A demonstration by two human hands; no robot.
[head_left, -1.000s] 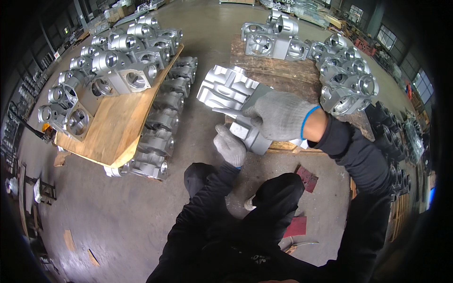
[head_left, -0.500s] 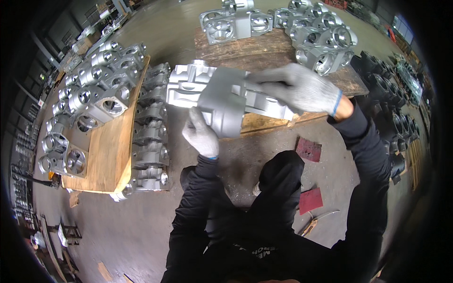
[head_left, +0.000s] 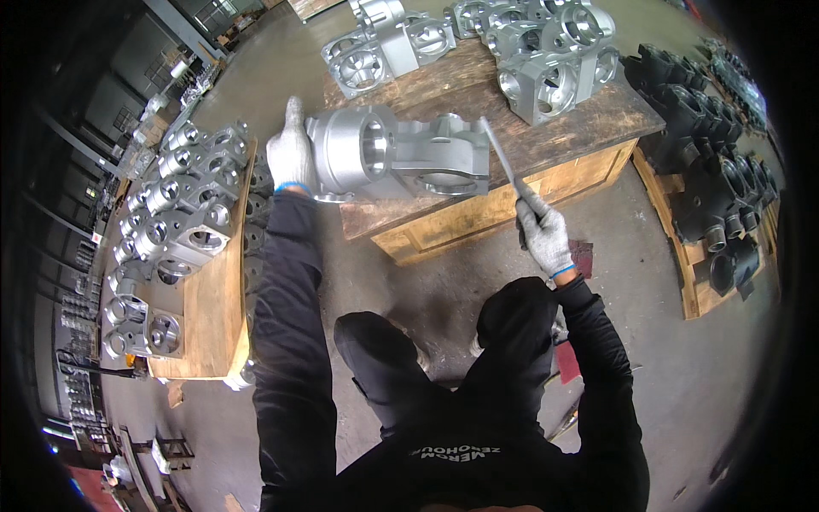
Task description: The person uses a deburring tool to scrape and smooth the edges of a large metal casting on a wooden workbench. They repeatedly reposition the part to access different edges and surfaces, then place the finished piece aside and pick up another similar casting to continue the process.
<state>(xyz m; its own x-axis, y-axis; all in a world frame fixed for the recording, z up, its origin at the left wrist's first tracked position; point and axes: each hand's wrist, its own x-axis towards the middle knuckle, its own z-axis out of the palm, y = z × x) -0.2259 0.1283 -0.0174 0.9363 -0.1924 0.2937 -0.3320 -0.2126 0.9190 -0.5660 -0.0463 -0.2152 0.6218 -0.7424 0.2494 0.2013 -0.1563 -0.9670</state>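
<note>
A silver-grey metal casting [head_left: 444, 158] with round bores lies along the near edge of the wooden crate top, its thick cylindrical end to the left. My gloved left hand [head_left: 292, 154] grips that left end, thumb pointing up and the other fingers partly hidden. To the right, my gloved right hand [head_left: 544, 237] is closed around the handle end of a long, flat grey file [head_left: 501, 158]. The file slants up and left, and its tip is close to the casting's right end; whether they touch I cannot tell.
More silver castings [head_left: 554, 64] stand at the back of the crate top [head_left: 589, 136]. On the left, a wooden board [head_left: 213, 316] carries several castings. Dark castings [head_left: 717, 179] sit on a pallet [head_left: 682, 264] at the right. Red sheets [head_left: 567, 363] lie on the floor near my feet.
The casting has been turned, with its cylindrical end now at the left. My left hand has moved up and left onto that end. My right hand has drawn back and now holds a file.
</note>
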